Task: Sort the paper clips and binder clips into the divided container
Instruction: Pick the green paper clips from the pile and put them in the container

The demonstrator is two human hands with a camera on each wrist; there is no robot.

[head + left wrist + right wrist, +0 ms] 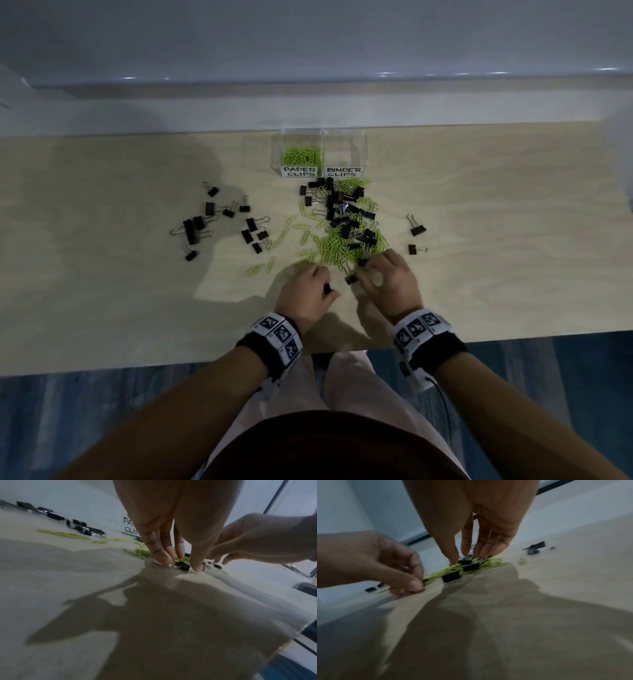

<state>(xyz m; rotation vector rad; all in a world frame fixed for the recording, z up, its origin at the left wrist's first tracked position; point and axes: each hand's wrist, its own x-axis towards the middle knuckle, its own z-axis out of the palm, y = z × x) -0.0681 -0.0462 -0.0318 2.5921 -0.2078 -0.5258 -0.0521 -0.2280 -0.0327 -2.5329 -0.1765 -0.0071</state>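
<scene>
A clear divided container (363,150) stands at the back of the table; its "PAPER CLIPS" side holds green paper clips (302,157), and its "BINDER CLIPS" side (344,152) looks empty. In front lies a mixed pile (346,226) of green paper clips and black binder clips. My left hand (327,288) (181,566) sits at the pile's near edge, its thumb and fingers pinching a small black binder clip (185,567) against the table. My right hand (363,270) (460,559) is just right of it, fingertips closed on another binder clip (465,561). A third clip (351,279) lies between the hands.
Several binder clips (222,222) lie grouped to the left of the pile, and two more (416,228) to the right. Loose paper clips (260,269) trail left of the hands. The table's near edge (171,365) is close behind my wrists; a wall runs behind the container.
</scene>
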